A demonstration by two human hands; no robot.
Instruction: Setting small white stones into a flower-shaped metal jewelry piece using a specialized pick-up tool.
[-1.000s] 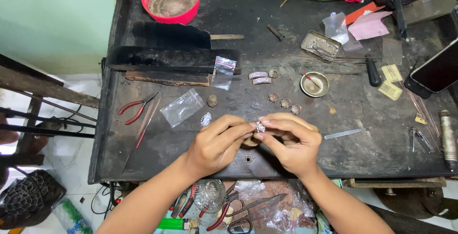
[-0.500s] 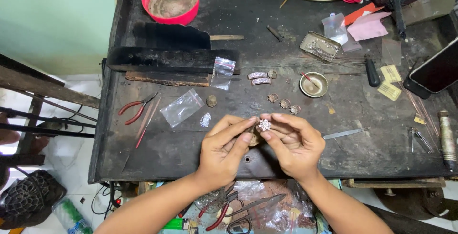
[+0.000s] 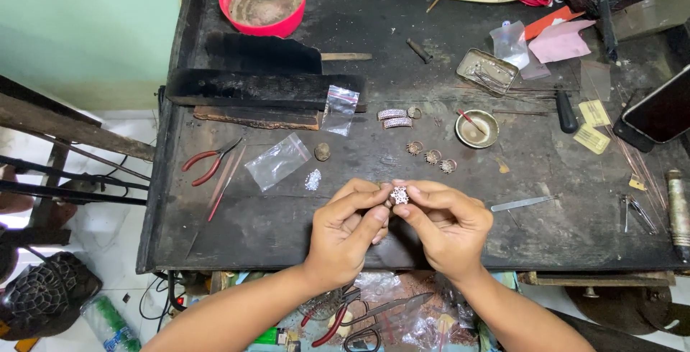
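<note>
1. Head view: both hands meet above the front edge of the dark desk [image 3: 237,237]. The left hand [image 3: 350,231] and right hand [image 3: 445,223] are closed in a fingertip pinch on a small silvery flower-shaped ornament [image 3: 399,195], held between them just off the desk.
2. The ornament looks light, stiff and finely worked; I judge it delicate and easy to drop, so it is best held by its outer rim, as the fingertips do here.
3. Near the hands lie loose sparkling stones [image 3: 313,179], a clear plastic bag [image 3: 277,161], three similar small pieces [image 3: 431,156] and tweezers [image 3: 523,202].
4. Red-handled pliers [image 3: 208,164] lie well apart, to the left.
</note>
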